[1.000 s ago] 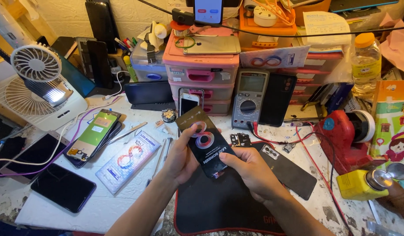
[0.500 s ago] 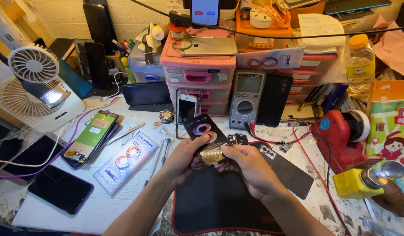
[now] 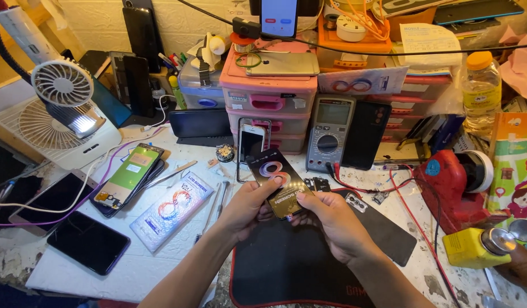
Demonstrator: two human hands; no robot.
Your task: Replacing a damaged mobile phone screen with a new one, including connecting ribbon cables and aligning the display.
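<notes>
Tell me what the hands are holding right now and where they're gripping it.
Both hands hold a dark phone-screen package at its lower end: left hand on the left edge, right hand fingers on the bottom right corner.

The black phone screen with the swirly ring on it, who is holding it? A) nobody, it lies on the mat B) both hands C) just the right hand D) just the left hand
B: the left hand and the right hand both grip the black phone screen, lifted above the black mat.
</notes>
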